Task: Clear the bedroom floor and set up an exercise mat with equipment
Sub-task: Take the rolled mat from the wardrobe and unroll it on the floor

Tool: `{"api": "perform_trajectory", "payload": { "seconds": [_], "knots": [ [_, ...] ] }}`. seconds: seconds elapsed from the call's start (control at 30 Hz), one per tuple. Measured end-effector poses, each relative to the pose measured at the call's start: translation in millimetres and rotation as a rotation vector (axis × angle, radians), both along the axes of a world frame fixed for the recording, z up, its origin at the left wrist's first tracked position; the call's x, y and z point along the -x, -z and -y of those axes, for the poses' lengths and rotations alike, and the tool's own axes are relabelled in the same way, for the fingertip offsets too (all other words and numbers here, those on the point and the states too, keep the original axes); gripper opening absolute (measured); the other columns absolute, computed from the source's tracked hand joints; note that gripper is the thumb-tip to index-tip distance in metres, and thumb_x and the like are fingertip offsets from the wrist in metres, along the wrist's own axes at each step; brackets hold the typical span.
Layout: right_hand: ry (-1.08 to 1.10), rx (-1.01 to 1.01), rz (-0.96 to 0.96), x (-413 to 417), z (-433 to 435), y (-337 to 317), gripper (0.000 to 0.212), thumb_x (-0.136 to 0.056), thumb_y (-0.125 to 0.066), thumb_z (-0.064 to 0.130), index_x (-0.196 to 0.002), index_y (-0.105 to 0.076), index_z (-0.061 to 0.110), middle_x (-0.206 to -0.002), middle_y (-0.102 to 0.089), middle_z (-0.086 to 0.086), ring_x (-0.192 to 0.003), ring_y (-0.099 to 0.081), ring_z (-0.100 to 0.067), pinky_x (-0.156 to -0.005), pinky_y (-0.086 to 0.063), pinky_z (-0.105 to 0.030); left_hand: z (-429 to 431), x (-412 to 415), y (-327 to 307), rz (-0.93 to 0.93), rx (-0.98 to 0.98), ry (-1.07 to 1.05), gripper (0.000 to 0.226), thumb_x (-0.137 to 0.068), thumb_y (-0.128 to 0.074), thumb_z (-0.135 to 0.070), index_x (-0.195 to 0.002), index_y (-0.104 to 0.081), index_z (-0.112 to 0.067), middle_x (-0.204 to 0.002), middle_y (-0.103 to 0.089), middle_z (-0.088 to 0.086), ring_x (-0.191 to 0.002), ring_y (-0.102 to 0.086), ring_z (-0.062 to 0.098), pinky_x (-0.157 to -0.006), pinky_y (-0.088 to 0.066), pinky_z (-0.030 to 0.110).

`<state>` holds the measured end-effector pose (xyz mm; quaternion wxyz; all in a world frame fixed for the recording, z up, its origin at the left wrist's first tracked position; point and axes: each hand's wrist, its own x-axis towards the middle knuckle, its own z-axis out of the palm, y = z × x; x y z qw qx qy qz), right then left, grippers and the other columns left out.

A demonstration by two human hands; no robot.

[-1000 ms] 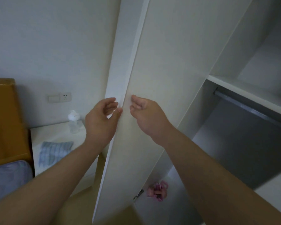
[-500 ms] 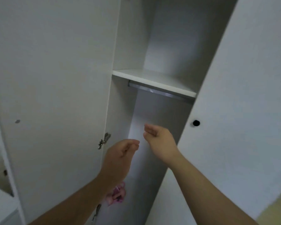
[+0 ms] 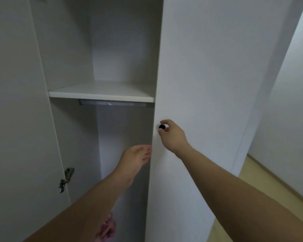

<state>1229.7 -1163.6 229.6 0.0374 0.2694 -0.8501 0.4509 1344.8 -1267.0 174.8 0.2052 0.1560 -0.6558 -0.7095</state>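
I face a white wardrobe whose left door [image 3: 16, 119] stands swung open. My right hand [image 3: 171, 135] pinches the small black knob [image 3: 162, 126] on the right door [image 3: 208, 102]. My left hand [image 3: 136, 157] reaches into the opening with fingers together and flat, their tips at the right door's inner edge, holding nothing. A pink object [image 3: 106, 229] lies low inside the wardrobe, partly hidden behind my left forearm.
A white shelf [image 3: 101, 95] crosses the wardrobe, with a metal hanging rail [image 3: 112, 103] just beneath it. A metal hinge [image 3: 66, 179] sits on the left door. Wooden floor [image 3: 262, 186] and a white wall show at the right.
My view swung from the left door's edge to the wardrobe interior. My right hand moved right and up onto the black knob. My left hand moved toward the right door's edge.
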Motion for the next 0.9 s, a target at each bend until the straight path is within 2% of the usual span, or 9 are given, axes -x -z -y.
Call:
{"api": "perform_trajectory", "payload": {
  "seconds": [0.1, 0.17, 0.23, 0.37, 0.53, 0.67, 0.73, 0.8, 0.9],
  "knots": [
    [0.002, -0.116, -0.075, 12.2, 14.8, -2.5, 0.030, -0.102, -0.050, 0.024, -0.127, -0.065, 0.016, -0.115, -0.071, -0.006, -0.109, -0.063, -0.024, -0.096, -0.047, -0.028, 0.3, -0.5, -1.8, -0.019, -0.008, 0.000, 0.021, -0.104, -0.047, -0.007, -0.115, -0.065, -0.006, -0.115, -0.070, 0.013, -0.110, -0.067, 0.023, -0.102, -0.050, 0.032],
    [0.072, -0.143, -0.112, 22.2, 22.8, -3.3, 0.025, -0.098, -0.050, 0.022, -0.112, -0.069, 0.016, -0.114, -0.070, -0.011, -0.103, -0.065, -0.028, -0.093, -0.051, -0.032, 0.3, -3.4, -4.8, -0.033, 0.014, 0.005, 0.022, -0.104, -0.046, -0.008, -0.115, -0.066, -0.008, -0.114, -0.071, 0.009, -0.110, -0.068, 0.020, -0.100, -0.051, 0.029],
    [0.118, -0.143, -0.091, 30.1, 29.1, -5.0, 0.022, -0.094, -0.048, 0.023, -0.106, -0.067, 0.019, -0.113, -0.066, -0.016, -0.097, -0.065, -0.033, -0.091, -0.055, -0.039, 1.6, -6.2, -8.3, -0.044, 0.055, 0.006, 0.023, -0.105, -0.046, -0.010, -0.107, -0.069, -0.015, -0.110, -0.073, 0.004, -0.107, -0.069, 0.016, -0.099, -0.051, 0.027],
    [0.069, -0.251, -0.113, 32.8, 28.6, -7.3, 0.026, -0.097, -0.048, 0.019, -0.107, -0.071, 0.013, -0.115, -0.070, -0.013, -0.108, -0.063, -0.031, -0.093, -0.053, -0.037, 3.4, -9.5, -12.8, -0.037, 0.119, 0.031, 0.025, -0.106, -0.046, -0.013, -0.099, -0.068, -0.023, -0.106, -0.074, 0.000, -0.106, -0.069, 0.015, -0.098, -0.051, 0.027],
    [0.033, -0.185, -0.089, 31.4, 15.8, 1.8, 0.023, -0.097, -0.049, 0.016, -0.101, -0.072, 0.019, -0.108, -0.072, -0.002, -0.100, -0.065, -0.023, -0.086, -0.051, -0.030, 15.1, 0.0, -31.4, -0.002, 0.258, 0.055, 0.024, -0.106, -0.046, -0.013, -0.106, -0.069, -0.016, -0.106, -0.072, 0.001, -0.109, -0.067, 0.019, -0.102, -0.050, 0.032],
    [0.014, -0.149, -0.118, 20.8, 2.5, 6.5, 0.018, -0.095, -0.056, 0.023, -0.101, -0.073, 0.020, -0.100, -0.072, 0.004, -0.092, -0.064, -0.017, -0.079, -0.046, -0.025, 20.5, 9.4, -49.9, 0.009, 0.375, 0.035, 0.024, -0.103, -0.051, -0.020, -0.092, -0.068, -0.033, -0.108, -0.073, 0.004, -0.109, -0.068, 0.022, -0.106, -0.049, 0.043],
    [0.013, -0.111, -0.126, 13.8, -5.3, 10.3, 0.017, -0.095, -0.060, 0.030, -0.099, -0.074, 0.021, -0.095, -0.071, 0.007, -0.089, -0.063, -0.014, -0.078, -0.046, -0.024, 19.3, 13.4, -53.7, -0.003, 0.411, 0.042, 0.018, -0.098, -0.055, -0.027, -0.090, -0.068, -0.035, -0.108, -0.073, 0.001, -0.109, -0.068, 0.020, -0.107, -0.048, 0.046],
    [0.025, -0.047, -0.101, 3.2, -14.7, 12.4, 0.019, -0.095, -0.060, 0.036, -0.091, -0.073, 0.022, -0.087, -0.070, 0.010, -0.084, -0.063, -0.011, -0.074, -0.045, -0.024, 14.6, 17.4, -56.4, -0.019, 0.433, 0.044, 0.013, -0.096, -0.058, -0.029, -0.097, -0.070, -0.031, -0.114, -0.072, 0.001, -0.112, -0.066, 0.019, -0.108, -0.047, 0.044],
    [0.045, 0.086, -0.025, -13.9, -30.7, 17.7, 0.030, -0.096, -0.057, 0.037, -0.077, -0.071, 0.019, -0.076, -0.071, 0.006, -0.077, -0.067, -0.013, -0.077, -0.053, -0.030, 2.3, 22.5, -61.9, -0.019, 0.471, 0.003, 0.027, -0.099, -0.060, -0.022, -0.123, -0.068, -0.014, -0.123, -0.069, 0.004, -0.116, -0.063, 0.020, -0.109, -0.045, 0.041]
  ]
}}
